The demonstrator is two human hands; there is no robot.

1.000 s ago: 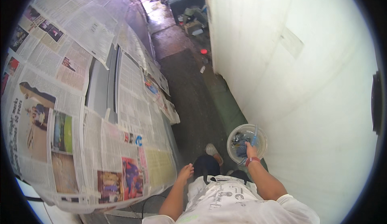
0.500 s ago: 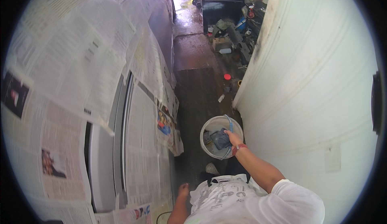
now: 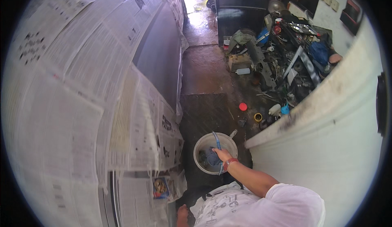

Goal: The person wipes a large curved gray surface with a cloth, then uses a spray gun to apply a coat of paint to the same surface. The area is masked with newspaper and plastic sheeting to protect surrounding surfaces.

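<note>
Right hand (image 3: 222, 155) clenched the bucket (image 3: 215, 152) handle, cloth (image 3: 212, 158) inside; left hand's (image 3: 182, 214) grip indiscernible; car (image 3: 102, 84) fully newspaper-masked.

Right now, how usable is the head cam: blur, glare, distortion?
Head view: strong fisheye bending, dark corners; the newspaper-covered surface on the left is smeared with motion blur; daylight blows out the wet floor at top; the white wall is bright, not clipped; the right hand on the bucket handle is reasonably sharp.
</note>
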